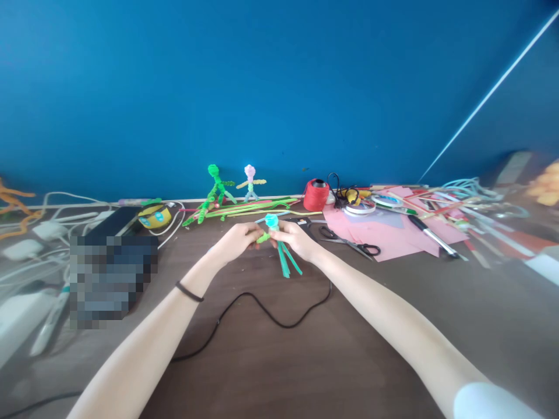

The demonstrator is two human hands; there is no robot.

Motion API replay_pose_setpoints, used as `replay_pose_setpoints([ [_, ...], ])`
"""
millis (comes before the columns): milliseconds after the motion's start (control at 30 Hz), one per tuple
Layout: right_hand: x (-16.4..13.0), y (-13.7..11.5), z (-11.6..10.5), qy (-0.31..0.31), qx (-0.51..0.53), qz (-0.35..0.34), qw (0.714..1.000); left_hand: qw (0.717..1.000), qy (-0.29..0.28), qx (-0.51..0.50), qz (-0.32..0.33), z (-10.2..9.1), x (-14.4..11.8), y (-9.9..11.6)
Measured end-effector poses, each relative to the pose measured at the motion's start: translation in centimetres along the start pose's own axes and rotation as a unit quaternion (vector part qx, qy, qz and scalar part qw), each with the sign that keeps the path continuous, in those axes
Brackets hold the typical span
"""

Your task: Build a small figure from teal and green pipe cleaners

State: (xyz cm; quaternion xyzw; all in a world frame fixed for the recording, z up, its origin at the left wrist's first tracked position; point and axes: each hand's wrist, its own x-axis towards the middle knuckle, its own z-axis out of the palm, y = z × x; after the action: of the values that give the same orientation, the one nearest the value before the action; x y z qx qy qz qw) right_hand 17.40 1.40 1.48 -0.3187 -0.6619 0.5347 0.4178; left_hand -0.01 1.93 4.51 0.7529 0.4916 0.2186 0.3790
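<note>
I'm looking down at a brown wooden tabletop (371, 349) running up against a deep blue wall (279, 87). Clutter is lining the far edge — loose green and yellow pipe cleaners (248, 208), a red spool of thread (316, 195), pink paper sheets (393, 233) with black-handled scissors (349, 243) lying at their near left edge. Two finished pipe-cleaner figures are standing against the wall, a green one (213, 189) and a pale one with a pinkish head (250, 181). A black cable (262, 305) is snaking across the bare wood under my arms; white cords and chargers (39, 233) are piling up at far left.

Both hands are meeting mid-table, raised just off the surface. My left hand (236, 240) is curling its fingers closed on the light-green arm piece of a small pipe-cleaner figure (279, 247); my right hand (297, 237) is pinching the same figure at its body, fingers closed round it. The figure is showing a turquoise coiled head on top, and darker teal-green legs are hanging down and splaying out below the hands. A black band is sitting on the left wrist.
</note>
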Motion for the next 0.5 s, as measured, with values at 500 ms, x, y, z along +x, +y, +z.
replay_pose_setpoints([
  [500, 0.1, 0.7, 0.4, 0.026, 0.107, -0.011, 0.994, 0.983, -0.077, -0.166, -0.027, 1.3, 0.1, -0.9],
])
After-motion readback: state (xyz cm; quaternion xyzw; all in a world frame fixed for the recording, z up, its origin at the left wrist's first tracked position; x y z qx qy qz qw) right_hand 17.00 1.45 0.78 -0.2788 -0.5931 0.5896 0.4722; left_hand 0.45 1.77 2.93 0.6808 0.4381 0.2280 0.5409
